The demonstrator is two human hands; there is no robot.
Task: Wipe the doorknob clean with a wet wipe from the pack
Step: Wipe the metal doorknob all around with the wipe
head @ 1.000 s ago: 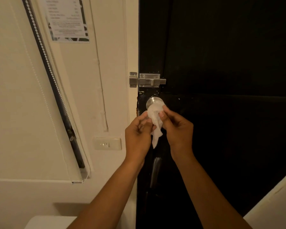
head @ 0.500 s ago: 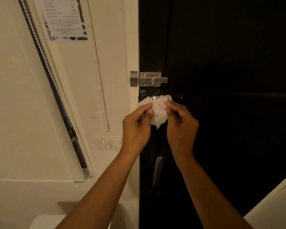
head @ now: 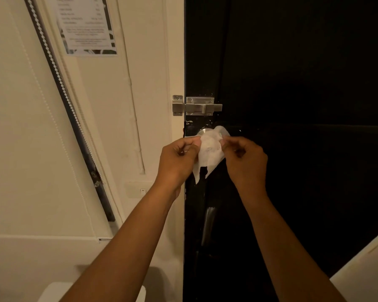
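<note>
A white wet wipe (head: 210, 151) is stretched between both hands in front of the black door (head: 292, 83). My left hand (head: 179, 160) pinches its left edge and my right hand (head: 247, 162) pinches its right edge. The wipe hangs over most of the round metal doorknob (head: 202, 131); only the knob's upper left rim shows above it. I cannot tell whether the wipe touches the knob. The pack of wipes is not in view.
A steel slide bolt (head: 198, 105) sits just above the knob, bridging door and cream frame. A light switch (head: 138, 189) is on the wall to the left, beside a blind's bead chain (head: 52, 62) and a printed notice (head: 87, 27). A white object (head: 52, 290) sits bottom left.
The wipe was bunched and hanging below the bare knob; both hands lifted it, pulled it wider apart, and it now covers most of the knob.
</note>
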